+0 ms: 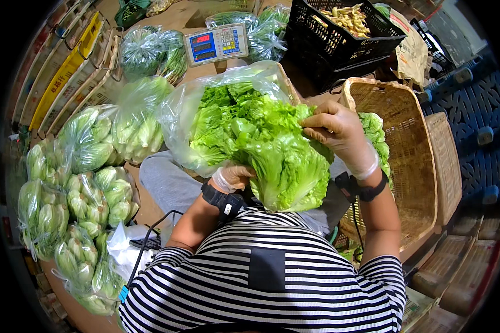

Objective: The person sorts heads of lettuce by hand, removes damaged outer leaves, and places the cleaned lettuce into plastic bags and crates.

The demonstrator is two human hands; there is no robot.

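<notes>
Both gloved hands are gripping a head of lettuce [278,161] over the lap, the left hand [231,176] cupping its base and the right hand [339,133] pinching top leaves, which look light, soft and easily torn, so the firmer base seems the safest hold.

Floor [150,211] under bagged greens [83,200], wicker basket [411,161].

Striped black-and-white shirt, clear thin gloves, black wrist straps, cables
</notes>
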